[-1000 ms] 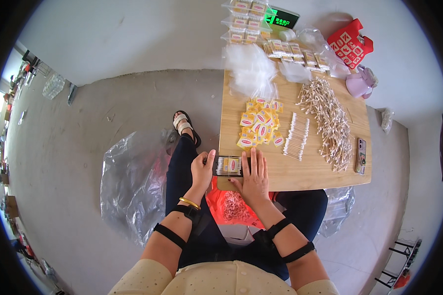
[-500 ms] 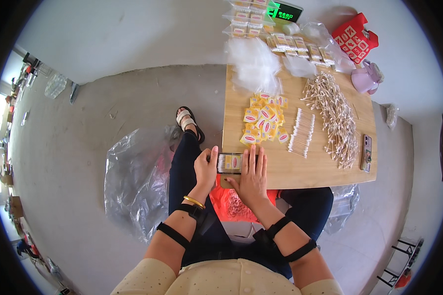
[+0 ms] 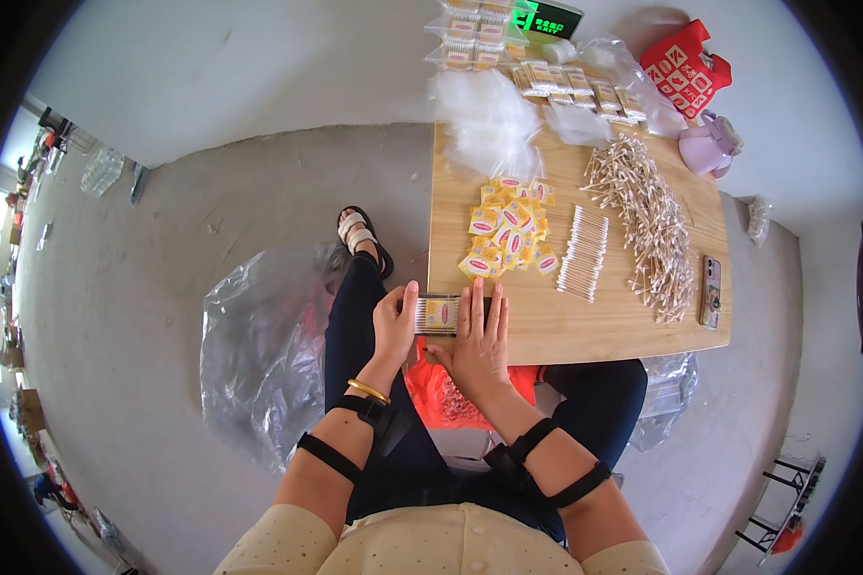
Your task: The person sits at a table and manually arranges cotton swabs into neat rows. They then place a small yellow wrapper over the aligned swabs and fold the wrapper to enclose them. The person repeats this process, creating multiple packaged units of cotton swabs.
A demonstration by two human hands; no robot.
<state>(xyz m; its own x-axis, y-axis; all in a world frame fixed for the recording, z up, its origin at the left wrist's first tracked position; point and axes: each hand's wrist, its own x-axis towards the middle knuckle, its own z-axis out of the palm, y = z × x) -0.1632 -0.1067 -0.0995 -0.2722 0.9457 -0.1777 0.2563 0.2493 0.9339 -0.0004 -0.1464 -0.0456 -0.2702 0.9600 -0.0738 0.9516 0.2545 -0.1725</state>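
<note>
Person seated at wooden surface (image 3: 623, 337). Left hand (image 3: 391, 324) grips dark holder (image 3: 437, 333) carrying swab bundle (image 3: 438, 312), yellow label on top; right hand (image 3: 481, 350) flat over right end, fingers spread. Beyond: yellow cards (image 3: 510, 226), neat swab row (image 3: 582, 255), loose swab heap (image 3: 648, 230), phone (image 3: 711, 292) near right edge.

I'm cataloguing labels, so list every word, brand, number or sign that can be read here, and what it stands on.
I won't copy wording out; the places are:
Dark sign lit green: legible lettering, not quoted.
Yellow cards: print in reddish ovals, too small to read surely.
Swab pack: the same kind of label, too small.
Bagged packs: too small.
Red bag: pale squares, markings too small.
</note>
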